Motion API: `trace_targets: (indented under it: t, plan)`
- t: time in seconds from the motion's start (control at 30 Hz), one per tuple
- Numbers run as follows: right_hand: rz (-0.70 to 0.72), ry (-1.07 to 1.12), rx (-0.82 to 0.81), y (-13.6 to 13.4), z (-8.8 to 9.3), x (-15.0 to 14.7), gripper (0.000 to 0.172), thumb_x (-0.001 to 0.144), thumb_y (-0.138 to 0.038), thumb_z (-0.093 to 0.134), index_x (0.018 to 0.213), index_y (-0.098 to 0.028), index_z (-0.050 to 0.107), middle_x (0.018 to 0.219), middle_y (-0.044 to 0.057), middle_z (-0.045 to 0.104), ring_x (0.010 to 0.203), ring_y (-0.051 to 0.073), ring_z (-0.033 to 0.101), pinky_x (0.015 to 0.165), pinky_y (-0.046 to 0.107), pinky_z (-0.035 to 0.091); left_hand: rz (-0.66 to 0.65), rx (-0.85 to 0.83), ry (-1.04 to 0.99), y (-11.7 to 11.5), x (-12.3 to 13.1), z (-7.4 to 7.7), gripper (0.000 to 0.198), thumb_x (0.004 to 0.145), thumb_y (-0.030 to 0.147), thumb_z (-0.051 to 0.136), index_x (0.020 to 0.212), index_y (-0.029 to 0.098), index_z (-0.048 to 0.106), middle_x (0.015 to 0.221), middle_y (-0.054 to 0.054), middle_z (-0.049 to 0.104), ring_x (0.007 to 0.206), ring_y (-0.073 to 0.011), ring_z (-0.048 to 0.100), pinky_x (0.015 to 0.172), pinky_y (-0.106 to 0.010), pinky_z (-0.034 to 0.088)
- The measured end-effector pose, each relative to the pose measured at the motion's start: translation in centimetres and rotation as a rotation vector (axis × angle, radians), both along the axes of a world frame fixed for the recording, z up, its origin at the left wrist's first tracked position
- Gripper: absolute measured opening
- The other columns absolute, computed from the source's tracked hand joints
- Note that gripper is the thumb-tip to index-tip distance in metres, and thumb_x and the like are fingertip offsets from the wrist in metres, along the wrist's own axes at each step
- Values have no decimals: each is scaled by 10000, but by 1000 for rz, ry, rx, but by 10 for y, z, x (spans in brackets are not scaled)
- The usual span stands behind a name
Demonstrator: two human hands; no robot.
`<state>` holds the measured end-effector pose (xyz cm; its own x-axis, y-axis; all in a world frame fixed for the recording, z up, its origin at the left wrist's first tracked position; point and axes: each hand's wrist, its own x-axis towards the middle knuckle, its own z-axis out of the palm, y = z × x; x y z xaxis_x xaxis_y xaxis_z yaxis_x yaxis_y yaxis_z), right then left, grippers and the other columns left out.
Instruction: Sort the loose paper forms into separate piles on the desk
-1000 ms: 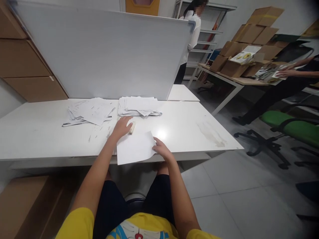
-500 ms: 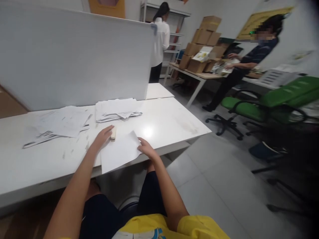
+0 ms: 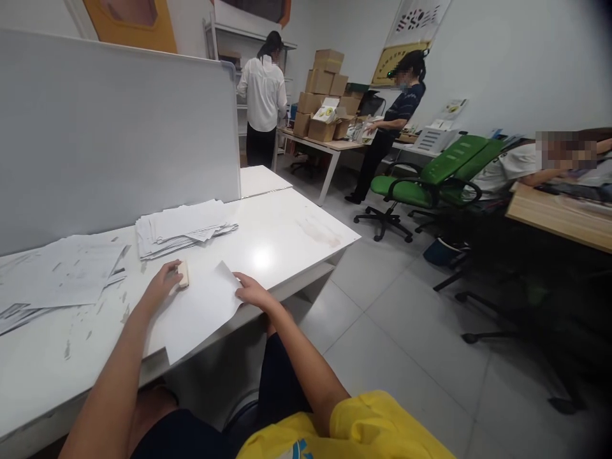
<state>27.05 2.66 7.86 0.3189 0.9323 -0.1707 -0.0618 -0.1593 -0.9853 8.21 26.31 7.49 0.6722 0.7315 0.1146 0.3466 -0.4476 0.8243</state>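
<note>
My left hand (image 3: 165, 284) has its fingers and thumb around a small cream-coloured block (image 3: 183, 274), which stands at the upper left part of a white paper sheet (image 3: 198, 312). What kind of block it is, I cannot make out. Pinched in my right hand (image 3: 253, 293) is the sheet's right edge, lifted a little and bent. The sheet's near corner hangs over the front edge of the white table (image 3: 306, 236). Just beyond my left hand lies a thick paper stack (image 3: 184, 223).
Loose papers (image 3: 62, 271) spread at the left, and a white partition board (image 3: 119, 134) stands behind. Beyond the table are two people standing, cardboard boxes (image 3: 320, 83), green chairs (image 3: 444, 166) and a blue bin (image 3: 440, 252). Another person sits by a wooden desk (image 3: 564, 220) at the right.
My view has swung to the right, so the table and papers appear further left. My left fingers curl more around the cream block. The right hand keeps hold of the sheet.
</note>
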Motion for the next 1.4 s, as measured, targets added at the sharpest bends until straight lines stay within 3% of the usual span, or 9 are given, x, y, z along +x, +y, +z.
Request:
trace_targets:
  t: [0.23,0.53,0.73,0.87,1.07,1.23,1.4]
  plan:
    - [-24,21,-87,7,5,-1,669,566,-97,467,1214,-212,586,719,-22,600,529,165,584,532,302,532,-12,-43,-26,-6,-2,5,507,814,583,616,1236,308,564,1527,-82,427,1404,-331,386,1171,-571,275]
    - [-59,10,-109,6,10,-2,610,575,-72,444,1156,-199,582,625,-43,560,470,152,557,482,272,498,-3,-76,-76,-11,-2,10,469,769,545,675,1150,288,582,1513,-80,449,1384,-321,419,1156,-554,327]
    - [-137,5,-107,8,3,-3,611,616,-102,471,1211,-229,529,734,-16,595,536,166,584,496,292,523,17,-28,-62,-10,-1,9,461,760,544,668,1136,294,575,1420,-82,524,1333,-321,465,1125,-532,383]
    - [-157,-9,-79,9,-2,-2,609,631,-115,477,1225,-243,522,839,10,595,609,176,598,511,305,549,36,21,-30,-7,0,5,536,759,540,657,1227,304,545,1321,-79,576,1294,-313,502,1109,-517,410]
    - [-144,-26,-66,5,2,-3,623,638,-122,469,1249,-238,517,929,32,590,639,186,602,526,334,565,-4,111,49,0,0,0,676,784,593,598,1377,284,503,1449,-95,477,1340,-339,456,1146,-492,362]
    - [-127,-64,-56,1,3,-4,586,650,-140,471,1220,-258,544,938,20,600,689,184,603,554,304,558,-101,206,163,2,1,-1,626,842,631,507,1386,323,542,1572,-33,358,1427,-357,347,1193,-491,262]
    - [-127,-137,-47,1,0,-2,565,656,-151,470,1204,-258,554,975,22,615,790,211,615,646,329,558,-126,255,194,3,2,-3,621,863,640,452,1378,309,553,1588,-31,335,1429,-367,345,1177,-490,286]
